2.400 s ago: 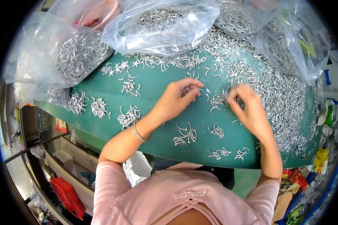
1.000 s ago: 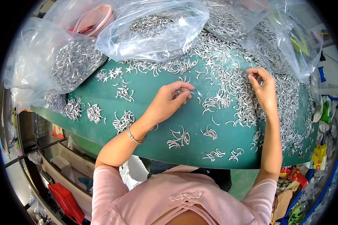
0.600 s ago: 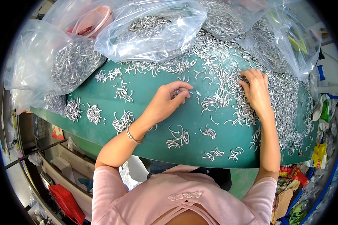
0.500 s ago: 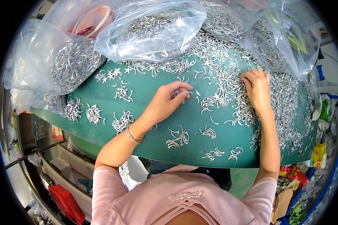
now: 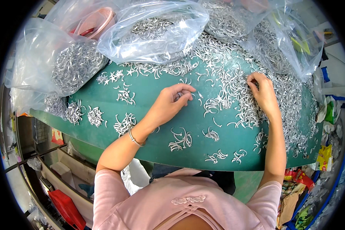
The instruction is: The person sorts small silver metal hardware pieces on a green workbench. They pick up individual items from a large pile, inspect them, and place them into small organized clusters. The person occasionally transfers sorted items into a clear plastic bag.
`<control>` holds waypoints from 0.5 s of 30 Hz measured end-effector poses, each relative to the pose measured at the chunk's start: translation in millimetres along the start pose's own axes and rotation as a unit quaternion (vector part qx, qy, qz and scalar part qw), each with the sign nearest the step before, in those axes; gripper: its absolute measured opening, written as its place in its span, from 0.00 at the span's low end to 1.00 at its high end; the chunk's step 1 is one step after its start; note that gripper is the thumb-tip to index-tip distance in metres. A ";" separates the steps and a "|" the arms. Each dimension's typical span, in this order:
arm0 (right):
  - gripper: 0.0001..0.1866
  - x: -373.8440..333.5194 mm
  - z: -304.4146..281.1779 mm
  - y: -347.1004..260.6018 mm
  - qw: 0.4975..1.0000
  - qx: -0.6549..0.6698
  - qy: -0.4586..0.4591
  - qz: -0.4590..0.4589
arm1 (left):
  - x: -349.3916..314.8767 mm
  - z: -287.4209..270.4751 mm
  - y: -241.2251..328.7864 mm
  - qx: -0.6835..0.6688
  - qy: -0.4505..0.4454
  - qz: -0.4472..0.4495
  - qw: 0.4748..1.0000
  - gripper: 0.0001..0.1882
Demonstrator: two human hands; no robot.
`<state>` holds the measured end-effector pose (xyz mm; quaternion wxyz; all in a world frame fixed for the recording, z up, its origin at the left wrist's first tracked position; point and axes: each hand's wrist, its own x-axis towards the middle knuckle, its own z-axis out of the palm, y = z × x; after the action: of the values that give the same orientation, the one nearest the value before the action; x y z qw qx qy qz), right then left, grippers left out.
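Observation:
Small curved, hook-like silver metal pieces (image 5: 237, 86) lie in a broad heap on the green tabletop (image 5: 157, 143). My left hand (image 5: 176, 99) hovers over the middle of the table with its fingers curled in, and a bit of silver metal shows between them. At the heap on the right, my right hand (image 5: 262, 90) reaches down with thumb and fingertips drawn together among the pieces. Whatever is between those fingertips is too small to make out. Close to my left fingertips lies one loose piece (image 5: 200, 96).
Clear plastic bags of similar pieces line the back, including a left bag (image 5: 78, 65) and a middle bag (image 5: 153, 38). Behind them is a pink basket (image 5: 97, 23). Several small piles, such as one pile (image 5: 182, 138), dot the near side. A red basket (image 5: 67, 209) sits below left.
My right hand has shifted slightly at the heap, and its thumb and forefinger now show more plainly. My left hand stays almost where it was, still curled.

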<state>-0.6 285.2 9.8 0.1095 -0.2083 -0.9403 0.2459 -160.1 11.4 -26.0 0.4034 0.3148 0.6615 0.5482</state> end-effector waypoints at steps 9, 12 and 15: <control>0.08 -2.2 -9.4 5.2 0.999 0.023 0.024 -0.025 | -0.3 0.1 0.4 0.002 0.002 -0.009 1.000 0.12; 0.07 1.0 1.5 -4.6 0.993 0.118 0.008 -0.014 | 0.1 0.4 1.1 0.005 0.002 -0.013 1.000 0.12; 0.05 5.5 17.6 -22.9 0.995 0.085 -0.027 -0.044 | -0.1 0.3 1.2 0.005 0.003 -0.013 1.000 0.12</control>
<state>-18.6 262.1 7.0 0.1119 -0.1501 -0.9267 0.3257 -159.8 11.7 -24.8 0.4071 0.3063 0.6697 0.5403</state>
